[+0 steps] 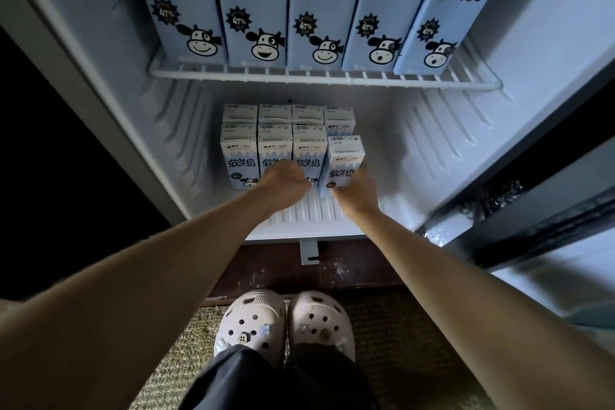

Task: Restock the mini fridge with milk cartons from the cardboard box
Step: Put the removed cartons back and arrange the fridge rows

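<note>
carton: small milk carton (pixel 344 156) stands on the mini fridge (pixel 432 143) floor, front right of the block, slightly forward
hands: right hand (pixel 356 191) grips it; left hand (pixel 286 176) at the front row, grip unclear
step: seating this carton
next: push it back flush with the row
floor: small cartons (pixel 274 130), four across
wire shelf (pixel 319 76): five tall cartons (pixel 324 10), upright

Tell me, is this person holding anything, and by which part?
The right hand grips the front-right milk carton near its bottom right corner. The left hand is curled before the neighbouring cartons; whether it holds anything cannot be told.
</note>
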`<state>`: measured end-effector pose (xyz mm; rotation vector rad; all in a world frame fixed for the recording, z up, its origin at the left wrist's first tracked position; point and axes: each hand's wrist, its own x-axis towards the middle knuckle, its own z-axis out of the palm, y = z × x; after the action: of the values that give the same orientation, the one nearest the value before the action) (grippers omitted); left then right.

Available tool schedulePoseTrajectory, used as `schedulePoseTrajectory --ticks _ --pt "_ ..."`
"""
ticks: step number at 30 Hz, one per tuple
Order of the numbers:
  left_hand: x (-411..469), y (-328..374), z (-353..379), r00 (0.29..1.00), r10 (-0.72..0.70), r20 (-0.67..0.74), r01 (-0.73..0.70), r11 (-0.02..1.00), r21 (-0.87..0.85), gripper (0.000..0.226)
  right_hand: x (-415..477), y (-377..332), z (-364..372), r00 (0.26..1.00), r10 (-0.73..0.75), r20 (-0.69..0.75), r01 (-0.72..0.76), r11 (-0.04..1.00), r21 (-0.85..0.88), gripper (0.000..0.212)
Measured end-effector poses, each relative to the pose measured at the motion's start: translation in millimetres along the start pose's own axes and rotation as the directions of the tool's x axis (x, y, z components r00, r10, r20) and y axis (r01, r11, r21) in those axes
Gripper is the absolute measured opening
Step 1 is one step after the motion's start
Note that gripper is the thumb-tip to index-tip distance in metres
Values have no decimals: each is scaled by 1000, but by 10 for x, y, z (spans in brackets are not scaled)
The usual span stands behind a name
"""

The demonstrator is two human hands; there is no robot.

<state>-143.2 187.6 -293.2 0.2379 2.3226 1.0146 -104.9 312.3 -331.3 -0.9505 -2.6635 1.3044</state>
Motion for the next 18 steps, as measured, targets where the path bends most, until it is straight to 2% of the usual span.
schedulePoseTrajectory --ticks 3,9,11,14,18 --pt "37 7 26 1000 7 -11 -7 1000 -12 30 84 12 26 1000 12 0 -12 1000 -15 43" --pt "106 -6 53 1000 -3 -16 3 1000 12 33 209 -28 43 999 -38 -2 38 999 -39 39" --pt "121 -15 49 1000 -3 -20 4 1000 18 27 226 -40 57 999 -51 -6 51 998 -36 39" --pt "133 -33 50 1000 2 -20 -2 1000 -3 6 237 -34 75 998 -63 -29 62 997 -47 39" --pt "132 -59 58 1000 -3 -20 3 1000 -15 32 237 -15 101 998 -38 -41 35 997 -65 40"
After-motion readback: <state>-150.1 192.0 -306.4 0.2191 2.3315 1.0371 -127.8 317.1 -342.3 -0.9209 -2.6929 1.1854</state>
